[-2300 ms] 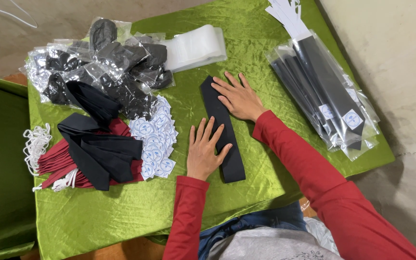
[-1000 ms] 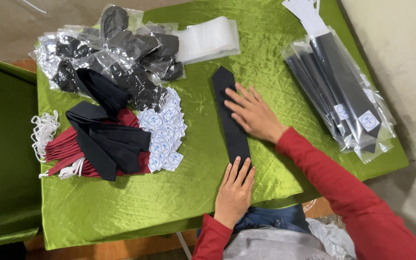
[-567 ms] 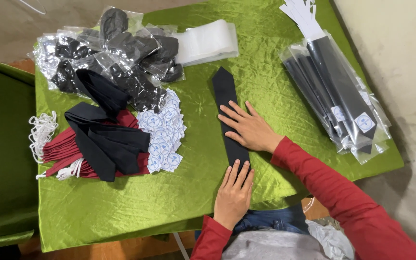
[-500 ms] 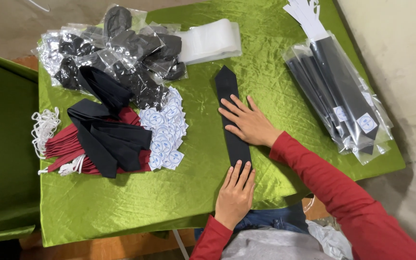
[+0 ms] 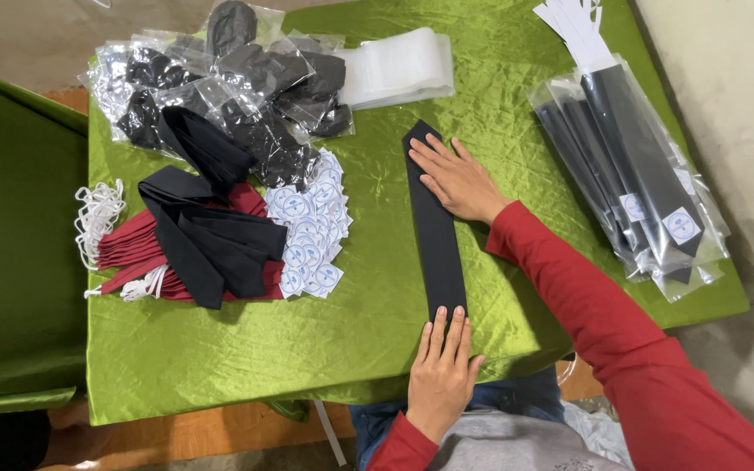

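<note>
Black tie [image 5: 435, 228] flat under both hands

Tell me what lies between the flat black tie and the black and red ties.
In the head view, a pile of round white labels lies between the flat black tie and the black and red ties.

Hands: two, left hand [image 5: 440, 375] and right hand [image 5: 457, 179]
Flat black tie [image 5: 434, 222]: one
Bagged black ties [image 5: 630, 166], far right: about four
Round white stickers [image 5: 311, 222]: too many to count
White strip stack [image 5: 399, 70]: one
Loose black ties [image 5: 211, 240], left: about three
</note>
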